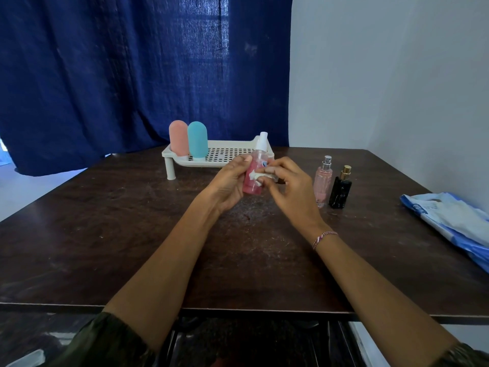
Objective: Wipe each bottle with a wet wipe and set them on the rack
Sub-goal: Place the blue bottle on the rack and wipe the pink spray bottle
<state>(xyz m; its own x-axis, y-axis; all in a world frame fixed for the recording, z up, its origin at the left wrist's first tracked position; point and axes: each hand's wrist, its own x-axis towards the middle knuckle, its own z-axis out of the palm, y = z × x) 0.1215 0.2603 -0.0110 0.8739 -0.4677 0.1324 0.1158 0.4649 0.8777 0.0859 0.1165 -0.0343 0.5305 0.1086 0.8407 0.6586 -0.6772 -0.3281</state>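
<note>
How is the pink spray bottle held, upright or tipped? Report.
Upright: the pink spray bottle, held in the left hand, has its white cap on top; the right hand holds a wipe.

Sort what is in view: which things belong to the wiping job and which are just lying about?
Job: pink spray bottle, held by left hand; wipe in right hand; rack with pink bottle and teal bottle; clear perfume bottle and black bottle waiting on the table.
Lying about: blue-and-white packet, blue curtain.
</note>
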